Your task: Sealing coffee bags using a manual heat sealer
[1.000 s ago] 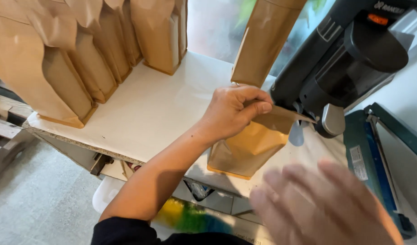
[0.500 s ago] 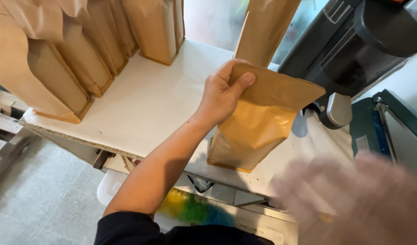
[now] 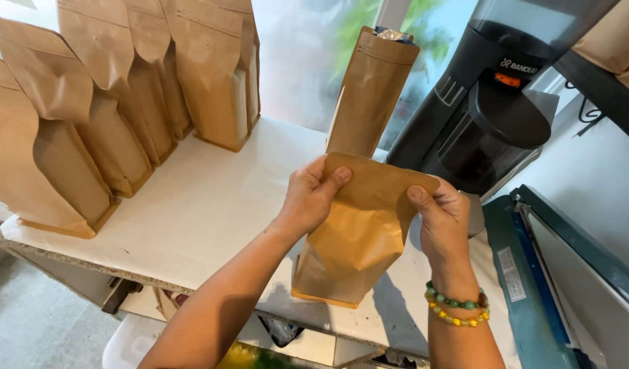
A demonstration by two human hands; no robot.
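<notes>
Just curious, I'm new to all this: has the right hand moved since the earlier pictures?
Yes. The right hand has come up from the blurred near corner to grip the bag top's right edge, near the black grinder.

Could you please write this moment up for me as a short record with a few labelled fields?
Setting: white table by a window
Left hand: grips the top left edge of a brown paper pouch
Right hand: grips the pouch's top right edge; bead bracelets on the wrist
Pouch: upright, base on the table, top folded over
Behind it: a taller open pouch
Left side: row of standing pouches
Right side: black grinder, blue sealer
</notes>
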